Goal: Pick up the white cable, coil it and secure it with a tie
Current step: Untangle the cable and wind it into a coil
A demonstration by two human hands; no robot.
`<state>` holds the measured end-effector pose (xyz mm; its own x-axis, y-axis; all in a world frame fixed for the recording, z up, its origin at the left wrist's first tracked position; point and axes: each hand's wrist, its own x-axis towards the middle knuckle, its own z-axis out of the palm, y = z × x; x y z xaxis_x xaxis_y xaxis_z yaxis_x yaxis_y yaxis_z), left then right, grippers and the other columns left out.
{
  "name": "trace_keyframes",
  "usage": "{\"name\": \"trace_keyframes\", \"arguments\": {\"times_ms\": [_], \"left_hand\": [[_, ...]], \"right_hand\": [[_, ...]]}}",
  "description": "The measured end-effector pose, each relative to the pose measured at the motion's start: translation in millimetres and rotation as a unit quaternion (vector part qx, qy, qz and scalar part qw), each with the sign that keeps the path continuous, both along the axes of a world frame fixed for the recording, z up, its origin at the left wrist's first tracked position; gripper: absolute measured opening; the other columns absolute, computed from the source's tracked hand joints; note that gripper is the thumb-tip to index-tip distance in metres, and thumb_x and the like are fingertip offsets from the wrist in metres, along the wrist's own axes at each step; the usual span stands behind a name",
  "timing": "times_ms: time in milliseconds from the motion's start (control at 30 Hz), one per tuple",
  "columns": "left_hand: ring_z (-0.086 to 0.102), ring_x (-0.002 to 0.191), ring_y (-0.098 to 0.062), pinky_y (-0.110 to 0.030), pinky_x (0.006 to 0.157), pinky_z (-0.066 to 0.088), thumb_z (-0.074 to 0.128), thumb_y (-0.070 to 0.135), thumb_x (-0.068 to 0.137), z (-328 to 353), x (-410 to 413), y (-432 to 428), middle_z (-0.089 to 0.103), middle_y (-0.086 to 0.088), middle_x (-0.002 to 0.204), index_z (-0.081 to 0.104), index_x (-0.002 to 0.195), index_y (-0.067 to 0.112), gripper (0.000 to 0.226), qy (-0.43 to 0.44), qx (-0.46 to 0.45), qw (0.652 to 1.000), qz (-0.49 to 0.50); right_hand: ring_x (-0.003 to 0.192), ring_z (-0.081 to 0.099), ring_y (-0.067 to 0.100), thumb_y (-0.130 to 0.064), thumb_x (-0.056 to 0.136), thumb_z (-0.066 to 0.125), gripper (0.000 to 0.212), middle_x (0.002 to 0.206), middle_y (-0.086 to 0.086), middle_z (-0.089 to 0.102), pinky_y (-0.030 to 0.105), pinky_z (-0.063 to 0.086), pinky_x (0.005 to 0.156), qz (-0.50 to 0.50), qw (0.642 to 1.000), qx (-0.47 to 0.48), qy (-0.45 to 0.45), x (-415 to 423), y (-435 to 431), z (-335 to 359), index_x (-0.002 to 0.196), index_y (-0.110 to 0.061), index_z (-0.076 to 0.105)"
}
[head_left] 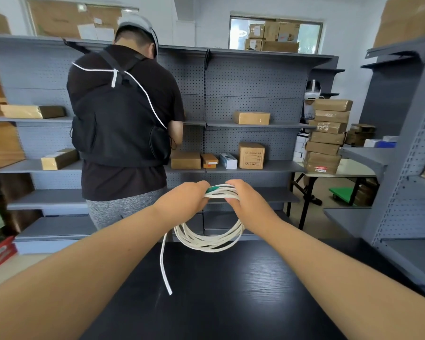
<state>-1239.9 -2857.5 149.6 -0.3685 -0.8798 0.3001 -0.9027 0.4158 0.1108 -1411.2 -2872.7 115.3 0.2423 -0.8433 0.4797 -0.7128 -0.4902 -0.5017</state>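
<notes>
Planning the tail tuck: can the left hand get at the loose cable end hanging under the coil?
Probably yes. The loose end hangs free below the left hand, nothing between them; but that hand grips the coil, so the right hand must hold it alone.

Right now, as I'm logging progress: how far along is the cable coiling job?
Done: the white cable is lifted and wound into loops. In hand: the left hand and right hand grip the coil's top at a green tie. Left: fastening the tie, not visibly closed; one loose end hangs free.
</notes>
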Motion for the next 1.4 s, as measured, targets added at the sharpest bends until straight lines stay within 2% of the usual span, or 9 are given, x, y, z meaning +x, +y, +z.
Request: {"name": "trace_keyframes", "arguments": {"times_ms": [167,333,467,567,767,1000,1100,1233,1400], "left_hand": [[0.057,0.073,-0.023,-0.035,0.065,0.045,0.045,0.025,0.095,-4.7,5.4,-2.6,0.061,-0.005,0.083,0.053,0.106,0.012,0.019,0.031,0.011,0.999,-0.025],[0.051,0.061,-0.003,-0.015,0.052,0.035,0.054,0.030,0.091,-18.1,6.7,-5.9,0.054,0.012,0.072,0.056,0.106,0.019,0.019,0.138,0.012,0.990,-0.032],[0.057,0.048,-0.002,-0.013,0.042,0.037,0.052,0.031,0.091,-22.5,7.6,-4.6,0.054,0.010,0.069,0.053,0.092,0.024,0.007,0.185,0.040,0.982,-0.022],[0.055,0.044,-0.009,-0.019,0.041,0.039,0.044,0.026,0.095,-20.9,7.4,-1.7,0.051,0.007,0.069,0.050,0.089,0.014,0.014,0.138,0.039,0.990,-0.010],[0.039,0.049,-0.012,-0.028,0.050,0.033,0.041,0.013,0.094,-3.6,-0.9,4.3,0.047,-0.004,0.067,0.044,0.082,0.013,0.013,0.001,0.012,1.000,-0.011],[0.037,0.048,-0.012,-0.022,0.044,0.027,0.041,0.012,0.093,2.7,-4.6,-1.2,0.039,0.003,0.060,0.043,0.077,0.013,0.016,-0.069,0.032,0.997,-0.025],[0.042,0.046,-0.006,-0.016,0.043,0.031,0.045,0.018,0.092,-2.2,0.6,-3.7,0.044,0.006,0.059,0.046,0.074,0.016,0.018,-0.018,0.030,0.999,-0.040],[0.053,0.042,0.000,-0.009,0.045,0.038,0.053,0.024,0.087,-14.0,3.9,-6.5,0.057,0.006,0.064,0.057,0.077,0.019,0.012,0.136,0.066,0.988,-0.032],[0.056,0.051,0.001,-0.009,0.049,0.040,0.063,0.027,0.082,-25.6,5.2,-8.8,0.063,0.006,0.067,0.060,0.080,0.027,0.003,0.242,0.074,0.967,-0.039]], "right_hand": [[0.083,0.051,0.020,-0.023,0.097,0.040,0.017,0.100,0.005,0.055,0.034,0.042,0.070,-0.005,1.000,-0.009,0.022,0.8,5.9,-0.3,0.111,-0.017,0.047],[0.078,0.049,0.017,-0.021,0.097,0.039,0.016,0.091,-0.001,0.052,0.028,0.038,0.062,-0.018,0.999,0.008,-0.025,0.5,6.5,-6.3,0.111,-0.017,0.047],[0.067,0.046,0.008,-0.022,0.097,0.040,0.015,0.079,-0.006,0.049,0.023,0.035,0.053,-0.025,0.997,0.030,-0.060,-2.4,5.5,-8.4,0.110,-0.018,0.047],[0.073,0.051,0.015,-0.022,0.096,0.042,0.018,0.084,-0.005,0.051,0.032,0.046,0.065,-0.019,0.998,0.033,-0.053,-4.0,7.9,-7.1,0.113,-0.017,0.048],[0.104,0.053,0.022,-0.025,0.093,0.049,0.043,0.129,0.006,0.044,0.032,0.045,0.085,0.006,0.999,0.013,0.039,-2.3,9.5,-5.1,0.133,-0.020,0.034],[0.078,0.056,0.029,-0.022,0.096,0.041,0.033,0.107,0.009,0.051,0.041,0.047,0.061,-0.024,0.972,-0.088,0.218,2.7,13.2,-11.7,0.129,-0.020,0.035],[0.067,0.049,0.026,-0.012,0.095,0.040,0.028,0.098,0.010,0.051,0.036,0.038,0.053,-0.030,0.963,-0.096,0.251,3.1,13.9,-10.8,0.123,-0.016,0.039],[0.063,0.040,0.022,-0.008,0.094,0.039,0.030,0.097,0.010,0.049,0.030,0.027,0.052,-0.025,0.971,-0.082,0.224,3.6,14.2,-8.9,0.123,-0.015,0.039],[0.073,0.048,0.023,-0.010,0.095,0.039,0.030,0.100,0.007,0.050,0.032,0.036,0.060,-0.032,0.987,-0.046,0.151,3.7,11.7,-12.3,0.124,-0.017,0.040]]}}
